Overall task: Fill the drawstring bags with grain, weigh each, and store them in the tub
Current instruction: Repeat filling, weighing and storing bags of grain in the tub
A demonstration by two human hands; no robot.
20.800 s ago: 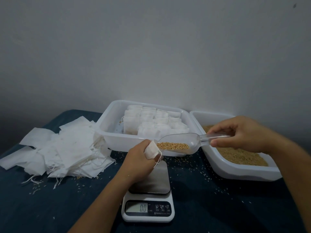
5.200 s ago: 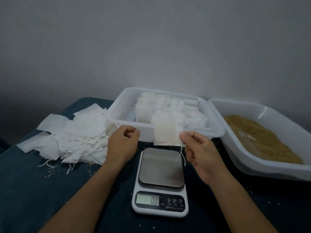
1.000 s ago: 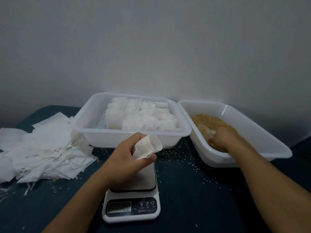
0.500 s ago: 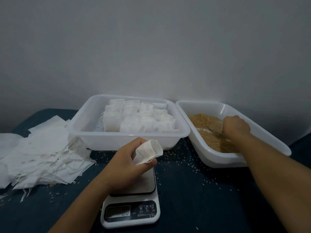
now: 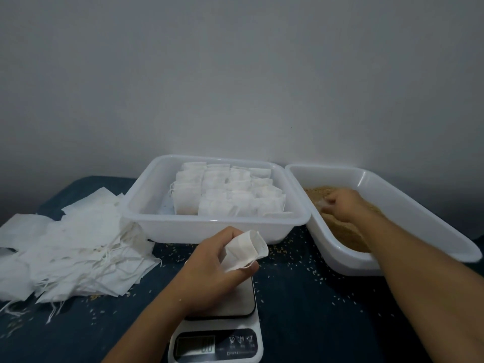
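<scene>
Filling step: left hand point(image 5: 209, 273) pinches an empty bag point(image 5: 245, 254), mouth open, above the scale point(image 5: 222, 323). Right hand point(image 5: 343, 206) is down in the grain point(image 5: 345, 237), curled round a clear scoop point(image 5: 322, 204), I think. Next: lift a load, pour into the bag.

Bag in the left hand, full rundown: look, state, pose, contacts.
The drawstring bag is small, white and of thin, paper-like fabric, creased where gripped. It looks empty, its mouth held open and facing right, toward the grain tub. The left hand holds it with fingers and thumb curled round its closed end, above the scale, not touching the platform. No drawstring is clearly visible.
</scene>
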